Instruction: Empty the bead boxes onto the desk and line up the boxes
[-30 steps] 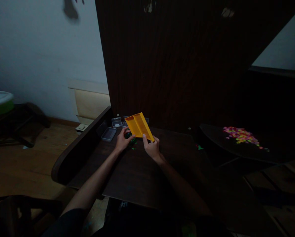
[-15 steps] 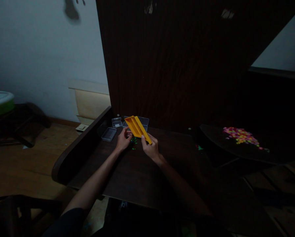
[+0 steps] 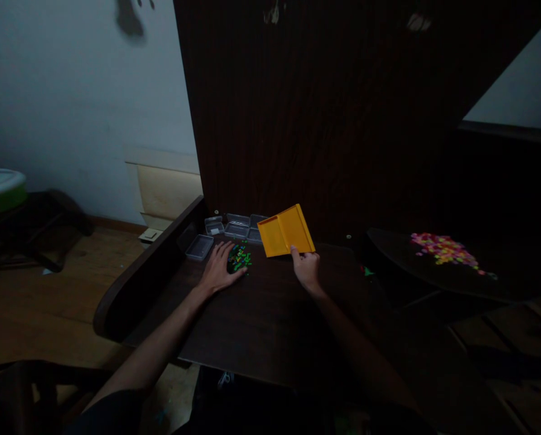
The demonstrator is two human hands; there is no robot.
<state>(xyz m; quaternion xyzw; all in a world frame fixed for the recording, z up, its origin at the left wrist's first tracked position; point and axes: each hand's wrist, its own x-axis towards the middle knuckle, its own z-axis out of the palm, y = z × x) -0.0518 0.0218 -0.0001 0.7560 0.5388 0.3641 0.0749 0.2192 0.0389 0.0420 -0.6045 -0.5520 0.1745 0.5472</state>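
Note:
My right hand (image 3: 305, 269) grips the near corner of an orange tray (image 3: 285, 231) with two compartments, holding it tilted up above the dark table (image 3: 261, 314). A small heap of green beads (image 3: 240, 258) lies on the table to the left of the tray. My left hand (image 3: 218, 269) rests flat beside that heap, fingers spread, with the thumb at the heap's near edge. Nothing is in the left hand.
Several small clear plastic boxes (image 3: 236, 228) stand at the back of the table, one more (image 3: 198, 246) at the left. A pile of pink and yellow beads (image 3: 442, 249) lies on a round dark surface at the right. A raised rim (image 3: 134, 272) edges the table's left side.
The right hand has carried the orange tray to the right and turned it. The left hand let go of the tray and came down flat by the green beads, which now show uncovered.

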